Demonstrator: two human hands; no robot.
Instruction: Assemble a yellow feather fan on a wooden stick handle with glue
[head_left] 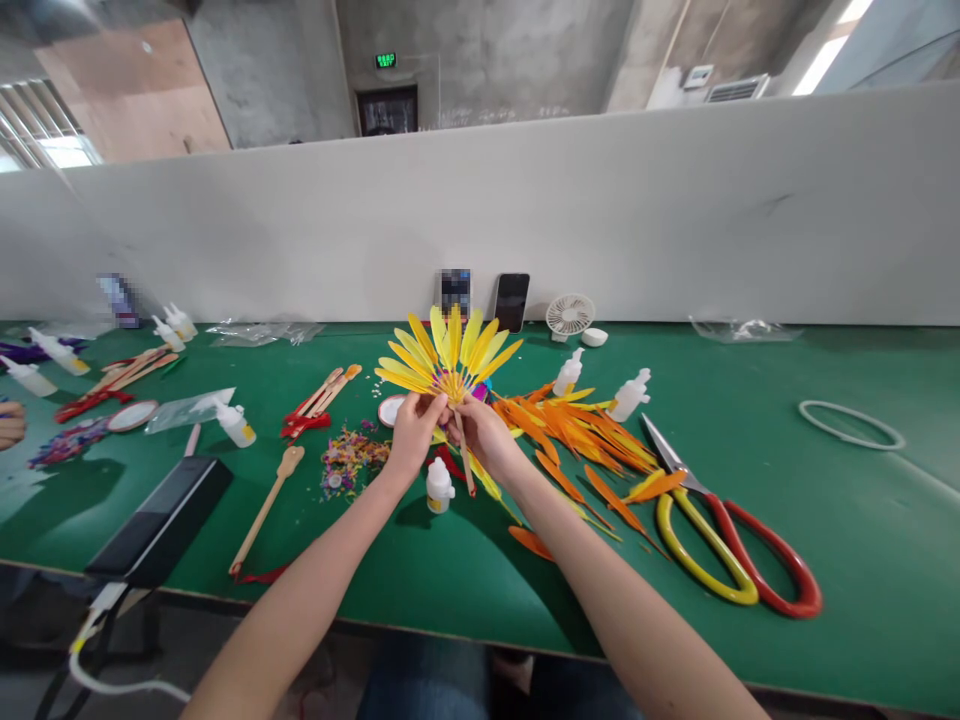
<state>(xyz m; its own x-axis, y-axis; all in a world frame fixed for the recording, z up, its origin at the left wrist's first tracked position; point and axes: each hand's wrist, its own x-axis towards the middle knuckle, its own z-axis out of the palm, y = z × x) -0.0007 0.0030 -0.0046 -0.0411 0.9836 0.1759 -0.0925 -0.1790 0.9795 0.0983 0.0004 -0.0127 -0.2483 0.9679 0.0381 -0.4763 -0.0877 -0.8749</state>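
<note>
The yellow feather fan (452, 352) is pinched at its base by the left hand (417, 430) and right hand (486, 432) — near the front glue bottle (438, 488), right of which orange feathers (574, 430) are strewn.

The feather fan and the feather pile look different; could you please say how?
The feather fan is mostly yellow; the feather pile is mainly orange. The feather fan is held by the left hand and right hand; the pile lies on the table. The fan's feathers radiate; the pile's overlap loosely. Both contain long, narrow feathers.
</note>
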